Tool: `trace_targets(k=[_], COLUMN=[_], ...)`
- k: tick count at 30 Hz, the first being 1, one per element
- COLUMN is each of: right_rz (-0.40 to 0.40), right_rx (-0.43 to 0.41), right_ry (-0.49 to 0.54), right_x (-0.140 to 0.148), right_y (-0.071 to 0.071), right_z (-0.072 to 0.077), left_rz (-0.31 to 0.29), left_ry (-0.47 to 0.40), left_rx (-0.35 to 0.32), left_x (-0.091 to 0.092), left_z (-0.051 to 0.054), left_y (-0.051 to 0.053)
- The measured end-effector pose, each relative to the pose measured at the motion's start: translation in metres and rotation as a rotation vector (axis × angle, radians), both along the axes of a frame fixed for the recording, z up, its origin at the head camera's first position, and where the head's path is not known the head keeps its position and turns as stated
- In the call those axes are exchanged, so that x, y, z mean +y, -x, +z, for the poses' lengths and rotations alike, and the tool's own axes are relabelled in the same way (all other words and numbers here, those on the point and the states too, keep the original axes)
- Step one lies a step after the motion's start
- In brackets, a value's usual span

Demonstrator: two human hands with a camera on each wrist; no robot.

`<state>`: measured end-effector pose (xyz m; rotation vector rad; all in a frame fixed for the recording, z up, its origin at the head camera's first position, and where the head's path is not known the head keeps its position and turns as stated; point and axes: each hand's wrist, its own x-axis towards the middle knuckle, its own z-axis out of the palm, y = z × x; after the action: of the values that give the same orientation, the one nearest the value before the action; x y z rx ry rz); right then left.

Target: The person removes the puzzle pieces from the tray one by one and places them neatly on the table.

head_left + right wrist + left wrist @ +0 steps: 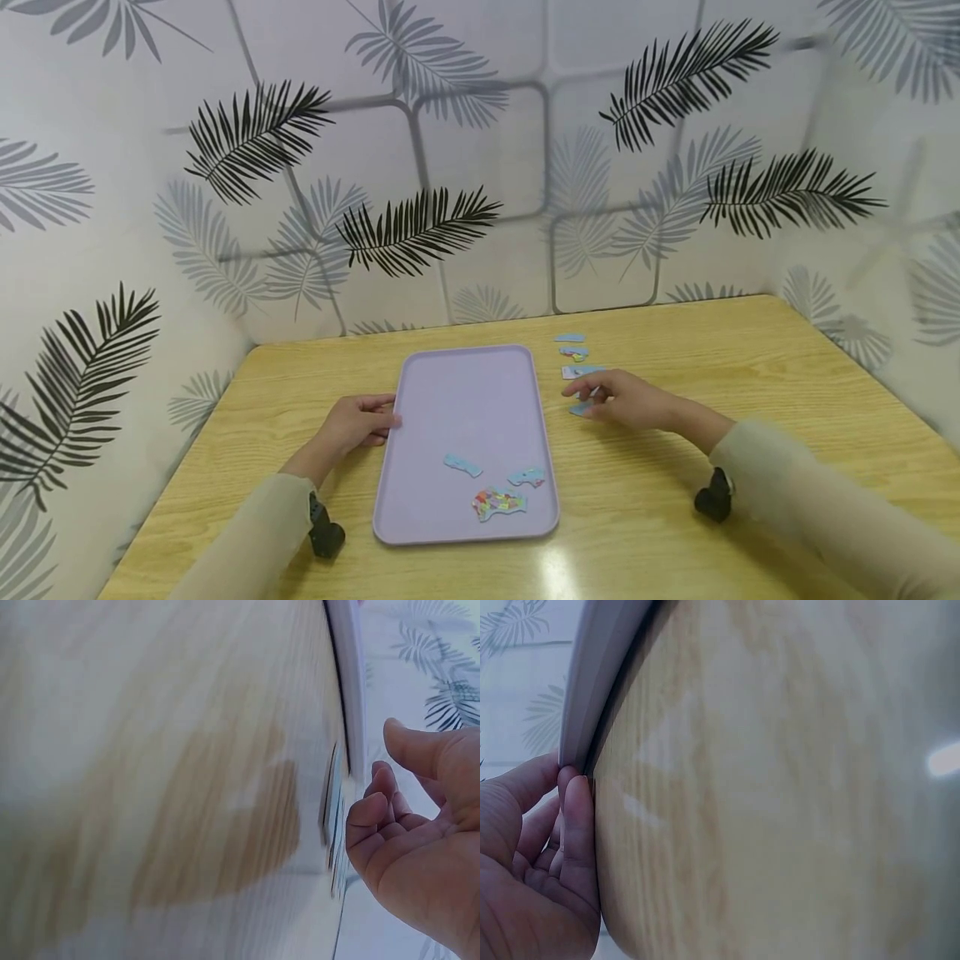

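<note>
A lilac tray [465,400] lies on the table, and my left hand [358,423] grips its left rim. The left wrist view shows the thumb and fingers [576,810] of that hand at the tray's edge [604,682]. On the tray are a multicoloured puzzle piece [498,504] and two light-blue ones, one slim [462,465] and one near the right rim [527,477]. My right hand [626,398] hovers above a column of flat blue pieces right of the tray, partly covering them. In the right wrist view its fingers are loosely bent, thumb apart, holding nothing, beside the pieces [331,795].
Farther up the column lie a narrow blue piece [570,337], a blue piece with a coloured patch [573,353] and a blue-and-white piece [581,372]. The wooden table [675,517] meets a leaf-patterned wall covering [480,167] at its back.
</note>
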<state>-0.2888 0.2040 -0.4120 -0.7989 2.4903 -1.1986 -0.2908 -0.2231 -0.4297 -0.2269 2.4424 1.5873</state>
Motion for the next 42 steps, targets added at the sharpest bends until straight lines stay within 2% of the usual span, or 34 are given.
trace_targets(k=[7, 14, 19, 24, 30, 36, 42], right_rz=[0.002, 0.017, 0.021, 0.022, 0.066, 0.073, 0.109], right_rx=[-0.023, -0.010, -0.027, -0.044, -0.072, -0.055, -0.040], right_ry=[0.081, 0.160, 0.187, 0.177, 0.152, 0.112, 0.078], right_x=[-0.021, -0.047, -0.069, -0.090, -0.112, -0.127, -0.135], right_y=[-0.007, -0.018, -0.025, -0.029, -0.035, -0.041, -0.040], right_z=[0.003, 0.004, 0.007, 0.006, 0.001, -0.006, -0.011], left_rz=[-0.005, -0.001, 0.003, -0.002, -0.032, -0.020, -0.017], left_ry=[-0.001, 0.006, 0.009, 0.003, -0.004, 0.009, 0.016], left_rx=[0.011, 0.005, 0.005, 0.003, 0.001, 0.006, 0.010], left_x=[0.000, 0.000, -0.001, -0.001, 0.001, 0.001, 0.002], left_z=[0.001, 0.001, -0.001, 0.000, 0.004, 0.003, 0.004], left_y=[-0.001, -0.001, 0.001, 0.000, -0.004, -0.002, -0.003])
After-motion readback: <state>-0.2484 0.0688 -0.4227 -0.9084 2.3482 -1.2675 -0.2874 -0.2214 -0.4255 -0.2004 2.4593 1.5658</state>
